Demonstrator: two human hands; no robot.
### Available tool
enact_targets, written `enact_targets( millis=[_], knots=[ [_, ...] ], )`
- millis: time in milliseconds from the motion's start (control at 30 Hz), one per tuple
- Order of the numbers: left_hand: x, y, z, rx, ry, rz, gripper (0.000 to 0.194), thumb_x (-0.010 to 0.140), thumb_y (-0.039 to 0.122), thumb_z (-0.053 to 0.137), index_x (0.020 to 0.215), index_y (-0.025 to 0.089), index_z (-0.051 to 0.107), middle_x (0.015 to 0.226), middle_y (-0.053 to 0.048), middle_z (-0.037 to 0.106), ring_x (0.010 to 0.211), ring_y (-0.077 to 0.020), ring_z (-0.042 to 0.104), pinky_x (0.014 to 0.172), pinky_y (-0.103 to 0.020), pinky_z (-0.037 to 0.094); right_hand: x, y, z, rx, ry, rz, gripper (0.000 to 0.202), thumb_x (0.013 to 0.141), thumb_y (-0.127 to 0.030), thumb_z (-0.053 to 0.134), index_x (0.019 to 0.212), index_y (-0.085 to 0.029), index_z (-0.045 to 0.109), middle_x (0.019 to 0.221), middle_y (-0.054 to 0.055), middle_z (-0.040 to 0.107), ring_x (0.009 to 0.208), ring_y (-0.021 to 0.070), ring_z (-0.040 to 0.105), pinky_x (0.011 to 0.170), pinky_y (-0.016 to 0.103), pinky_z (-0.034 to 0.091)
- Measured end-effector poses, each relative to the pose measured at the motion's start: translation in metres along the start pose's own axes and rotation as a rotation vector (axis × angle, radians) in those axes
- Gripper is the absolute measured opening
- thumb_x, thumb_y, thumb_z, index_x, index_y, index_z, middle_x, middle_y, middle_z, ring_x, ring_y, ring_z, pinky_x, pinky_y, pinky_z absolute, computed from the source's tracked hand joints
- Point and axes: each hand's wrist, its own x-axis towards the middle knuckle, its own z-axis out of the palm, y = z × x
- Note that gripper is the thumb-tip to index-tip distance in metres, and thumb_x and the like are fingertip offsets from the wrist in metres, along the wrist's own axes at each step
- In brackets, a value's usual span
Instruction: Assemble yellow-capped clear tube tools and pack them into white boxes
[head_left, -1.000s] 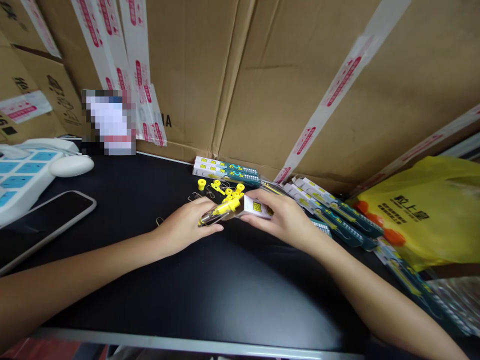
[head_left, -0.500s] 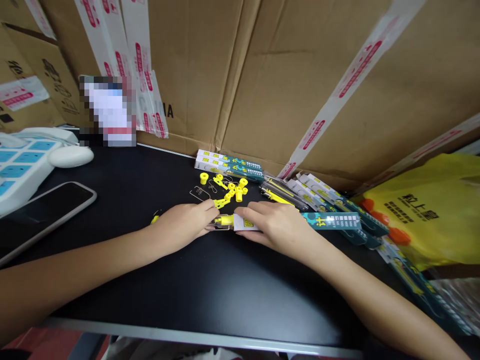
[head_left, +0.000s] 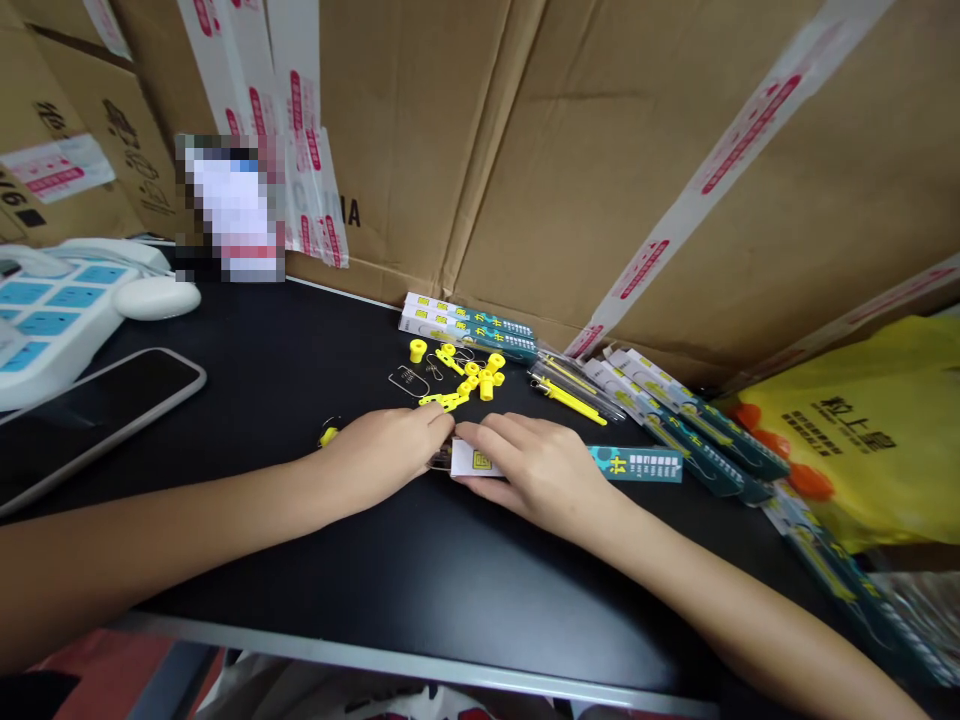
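Note:
My right hand (head_left: 536, 468) is wrapped round a long narrow printed box (head_left: 641, 465), white at the left end and teal at the right. At the box's left end my left hand (head_left: 390, 450) is closed, its fingertips almost touching my right fingers. Between them shows a small bit of the spring scale (head_left: 441, 459), its end at the box's mouth; the rest is hidden. Just beyond the hands lie loose yellow plastic parts (head_left: 487, 386) and thin wire hooks (head_left: 409, 385). A yellow piece (head_left: 328, 436) peeks out behind my left wrist.
More printed boxes (head_left: 469, 325) lie at the back and on the right (head_left: 675, 425). Clear tubes with yellow rods (head_left: 574, 395) sit between them. A phone (head_left: 97, 415), a power strip (head_left: 67, 310) and a yellow bag (head_left: 847, 430) flank the black table (head_left: 420, 600). Cardboard (head_left: 600, 150) stands behind.
The box in my right hand has moved left over the yellow end of the spring scale, closing the gap to my left hand. The whole view has shifted slightly.

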Motion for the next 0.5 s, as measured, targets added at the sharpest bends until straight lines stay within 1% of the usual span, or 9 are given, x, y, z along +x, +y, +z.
enact_targets(
  millis=[67, 100, 200, 267, 300, 367, 400, 467, 500],
  knots=[
    [-0.002, 0.002, -0.001, -0.061, 0.024, -0.019, 0.018, 0.085, 0.014, 0.051, 0.103, 0.015, 0.052, 0.092, -0.006, 0.066, 0.081, -0.0225, 0.068, 0.064, -0.029, 0.050, 0.001, -0.005, 0.004, -0.014, 0.004, -0.003, 0.034, 0.093, -0.039, 0.049, 0.113, -0.013, 0.057, 0.086, 0.007, 0.066, 0.073, 0.0214, 0.061, 0.063, 0.032, 0.046],
    [-0.003, 0.003, -0.001, -0.084, 0.040, -0.009, 0.026, 0.085, 0.013, 0.051, 0.111, 0.015, 0.049, 0.095, -0.006, 0.066, 0.083, -0.0225, 0.068, 0.065, -0.030, 0.050, 0.002, -0.007, 0.006, -0.025, -0.001, -0.013, 0.030, 0.092, -0.036, 0.050, 0.112, -0.013, 0.057, 0.088, 0.007, 0.066, 0.073, 0.0217, 0.061, 0.063, 0.033, 0.047],
    [-0.005, 0.004, -0.001, -0.104, 0.104, 0.100, 0.050, 0.086, 0.009, 0.049, 0.133, 0.018, 0.034, 0.113, -0.009, 0.064, 0.098, -0.0224, 0.066, 0.077, -0.031, 0.051, 0.004, -0.013, 0.010, -0.055, -0.016, -0.067, 0.019, 0.091, -0.026, 0.049, 0.104, -0.015, 0.059, 0.093, 0.009, 0.067, 0.074, 0.0224, 0.062, 0.063, 0.033, 0.049],
    [-0.006, 0.002, -0.001, -0.091, 0.151, 0.177, 0.061, 0.086, 0.009, 0.049, 0.141, 0.021, 0.026, 0.125, -0.010, 0.060, 0.110, -0.0222, 0.061, 0.085, -0.032, 0.049, 0.004, -0.013, 0.010, -0.053, -0.020, -0.083, 0.018, 0.092, -0.024, 0.047, 0.102, -0.015, 0.059, 0.095, 0.011, 0.067, 0.075, 0.0228, 0.063, 0.065, 0.034, 0.050],
    [-0.006, 0.000, -0.003, -0.078, 0.168, 0.200, 0.064, 0.086, 0.010, 0.051, 0.143, 0.022, 0.024, 0.127, -0.009, 0.059, 0.113, -0.0223, 0.060, 0.086, -0.032, 0.048, 0.005, -0.010, 0.009, -0.038, -0.028, -0.077, 0.019, 0.093, -0.024, 0.046, 0.103, -0.015, 0.059, 0.096, 0.011, 0.068, 0.076, 0.0231, 0.064, 0.066, 0.034, 0.051],
    [-0.004, -0.005, -0.007, -0.027, 0.193, 0.212, 0.066, 0.086, 0.016, 0.055, 0.144, 0.022, 0.024, 0.123, -0.009, 0.061, 0.109, -0.0236, 0.061, 0.085, -0.033, 0.048, 0.005, -0.001, 0.007, 0.027, -0.054, -0.034, 0.023, 0.093, -0.026, 0.048, 0.110, -0.014, 0.057, 0.099, 0.012, 0.068, 0.081, 0.0238, 0.066, 0.068, 0.034, 0.052],
    [-0.003, -0.008, -0.009, 0.004, 0.206, 0.196, 0.065, 0.086, 0.021, 0.057, 0.144, 0.021, 0.027, 0.116, -0.009, 0.064, 0.103, -0.0246, 0.063, 0.083, -0.034, 0.049, 0.004, 0.006, 0.005, 0.074, -0.065, 0.001, 0.026, 0.092, -0.027, 0.049, 0.114, -0.015, 0.055, 0.102, 0.012, 0.068, 0.085, 0.0239, 0.066, 0.070, 0.033, 0.052],
    [0.001, -0.017, -0.016, 0.052, 0.274, 0.150, 0.060, 0.087, 0.034, 0.057, 0.141, 0.019, 0.036, 0.105, -0.010, 0.068, 0.095, -0.0273, 0.065, 0.081, -0.038, 0.048, 0.003, 0.021, 0.002, 0.178, -0.061, 0.088, 0.031, 0.091, -0.028, 0.052, 0.120, -0.017, 0.053, 0.108, 0.011, 0.067, 0.092, 0.0232, 0.066, 0.073, 0.032, 0.052],
    [0.003, -0.022, -0.019, 0.035, 0.313, 0.105, 0.059, 0.087, 0.039, 0.057, 0.139, 0.017, 0.040, 0.103, -0.011, 0.068, 0.095, -0.0281, 0.066, 0.081, -0.039, 0.048, 0.003, 0.028, 0.000, 0.230, -0.046, 0.128, 0.032, 0.091, -0.029, 0.054, 0.121, -0.018, 0.052, 0.111, 0.010, 0.067, 0.093, 0.0226, 0.066, 0.075, 0.031, 0.052]
  ],
)
